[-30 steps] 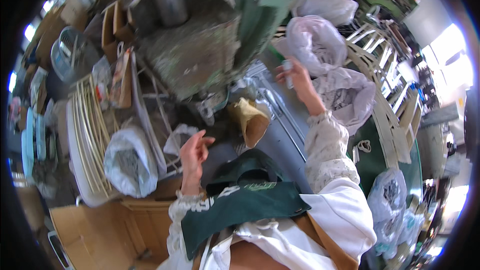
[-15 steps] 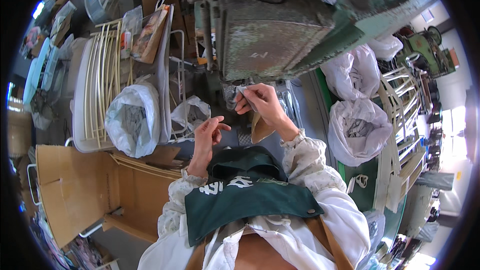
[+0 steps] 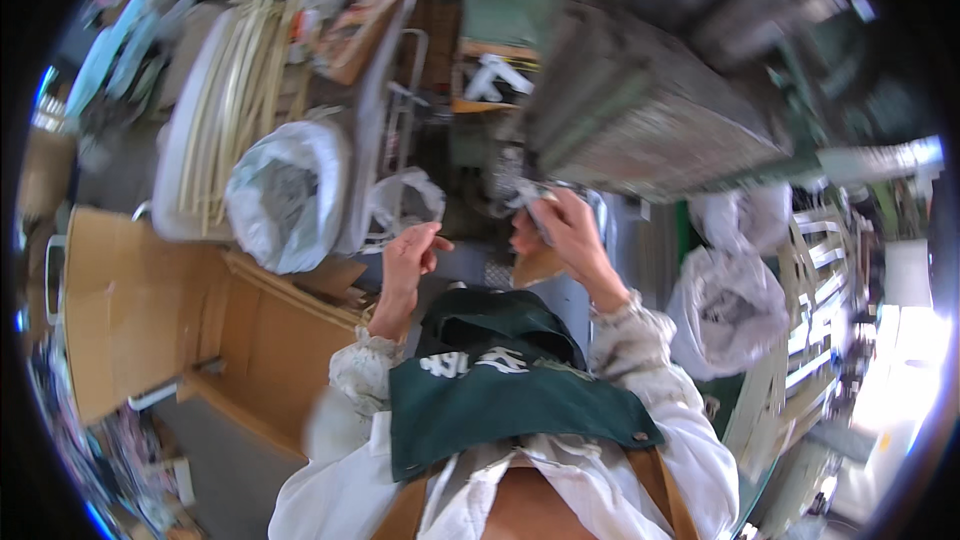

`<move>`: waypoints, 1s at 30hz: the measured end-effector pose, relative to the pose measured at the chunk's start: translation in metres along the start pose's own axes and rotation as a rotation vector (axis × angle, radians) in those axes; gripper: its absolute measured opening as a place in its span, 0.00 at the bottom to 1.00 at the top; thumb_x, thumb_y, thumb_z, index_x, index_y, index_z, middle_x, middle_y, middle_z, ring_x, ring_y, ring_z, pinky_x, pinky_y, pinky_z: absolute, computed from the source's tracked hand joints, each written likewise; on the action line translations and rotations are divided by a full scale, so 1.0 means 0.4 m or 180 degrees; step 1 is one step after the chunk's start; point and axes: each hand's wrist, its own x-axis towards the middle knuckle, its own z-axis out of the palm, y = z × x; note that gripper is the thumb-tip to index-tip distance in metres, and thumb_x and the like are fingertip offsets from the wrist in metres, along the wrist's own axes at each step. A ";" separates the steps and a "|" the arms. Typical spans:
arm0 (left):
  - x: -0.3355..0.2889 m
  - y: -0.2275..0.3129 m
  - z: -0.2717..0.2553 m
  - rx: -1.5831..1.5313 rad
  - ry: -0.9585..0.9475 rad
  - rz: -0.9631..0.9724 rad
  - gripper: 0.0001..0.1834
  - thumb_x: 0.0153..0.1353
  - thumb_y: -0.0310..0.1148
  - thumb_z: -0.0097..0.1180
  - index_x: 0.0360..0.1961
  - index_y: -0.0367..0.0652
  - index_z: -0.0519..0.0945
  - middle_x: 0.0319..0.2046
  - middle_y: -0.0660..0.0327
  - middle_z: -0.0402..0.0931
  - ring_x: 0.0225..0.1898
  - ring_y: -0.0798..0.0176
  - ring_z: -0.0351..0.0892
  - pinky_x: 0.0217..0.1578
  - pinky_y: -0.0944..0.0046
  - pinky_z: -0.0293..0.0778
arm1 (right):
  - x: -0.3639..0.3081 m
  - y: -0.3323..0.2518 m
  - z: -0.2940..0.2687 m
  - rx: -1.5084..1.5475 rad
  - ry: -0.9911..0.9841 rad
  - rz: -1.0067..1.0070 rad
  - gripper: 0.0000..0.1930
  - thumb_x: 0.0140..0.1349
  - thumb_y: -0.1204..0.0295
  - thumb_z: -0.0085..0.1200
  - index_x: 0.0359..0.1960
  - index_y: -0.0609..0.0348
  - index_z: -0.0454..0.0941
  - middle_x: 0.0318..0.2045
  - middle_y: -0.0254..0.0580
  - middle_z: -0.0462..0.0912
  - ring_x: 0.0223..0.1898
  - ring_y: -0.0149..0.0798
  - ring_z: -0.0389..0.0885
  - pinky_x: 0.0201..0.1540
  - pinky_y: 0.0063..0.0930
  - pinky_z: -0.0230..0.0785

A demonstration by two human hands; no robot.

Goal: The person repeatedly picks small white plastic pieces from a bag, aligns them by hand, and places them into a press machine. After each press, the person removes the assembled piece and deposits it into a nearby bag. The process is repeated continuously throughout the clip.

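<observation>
My right hand point(image 3: 572, 236) is below the front of a green machine point(image 3: 660, 110), fingers closed on a small grey piece point(image 3: 527, 198), blurred and partly hidden by the fingers. Under that hand shows a tan, pouch-like thing point(image 3: 537, 265). My left hand point(image 3: 406, 265) hovers left of it, fingers loosely bent and apart, with nothing seen in them. Just beyond the left hand stands a small white bag point(image 3: 408, 198) in a wire frame.
On the left, a white bag of grey pieces point(image 3: 285, 205) stands by pale strips point(image 3: 245, 90) in a tray. Nearer is an open cardboard box point(image 3: 150, 310). White sacks point(image 3: 728, 310) and stacked pale strips point(image 3: 790, 340) line the right side.
The view has swung, and the machine now appears farther right. My right hand with the grey piece has come away from the spot under the machine's front. The left hand stays similarly bent.
</observation>
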 end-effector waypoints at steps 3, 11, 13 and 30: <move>0.028 0.032 -0.091 0.0337 0.0692 0.0548 0.10 0.63 0.31 0.52 0.40 0.36 0.80 0.28 0.61 0.81 0.20 0.76 0.68 0.22 0.77 0.64 | 0.018 0.055 -0.067 -0.0377 0.0245 0.0304 0.19 0.70 0.65 0.42 0.57 0.64 0.69 0.36 0.40 0.81 0.34 0.31 0.81 0.34 0.23 0.77; 0.424 -0.039 -0.709 0.3614 0.2295 0.0379 0.25 0.54 0.50 0.57 0.39 0.35 0.82 0.40 0.45 0.79 0.44 0.43 0.77 0.48 0.51 0.69 | 0.293 0.440 -0.343 -0.3843 0.0873 -0.2038 0.14 0.61 0.60 0.51 0.37 0.58 0.80 0.33 0.50 0.83 0.34 0.48 0.81 0.40 0.41 0.71; 0.474 -0.068 -0.732 0.4225 0.2000 -0.0213 0.41 0.50 0.64 0.53 0.41 0.28 0.79 0.47 0.41 0.75 0.52 0.38 0.71 0.57 0.49 0.62 | 0.316 0.445 -0.340 -0.3992 0.0699 -0.1817 0.14 0.61 0.61 0.51 0.37 0.58 0.80 0.33 0.49 0.83 0.34 0.47 0.81 0.40 0.40 0.71; 0.516 -0.045 -0.772 0.4950 0.0615 0.0387 0.25 0.57 0.45 0.56 0.38 0.27 0.76 0.38 0.40 0.77 0.38 0.41 0.79 0.41 0.50 0.74 | 0.378 0.390 -0.324 -0.3984 0.0500 -0.1657 0.09 0.59 0.69 0.55 0.36 0.62 0.79 0.31 0.46 0.82 0.32 0.41 0.81 0.36 0.33 0.72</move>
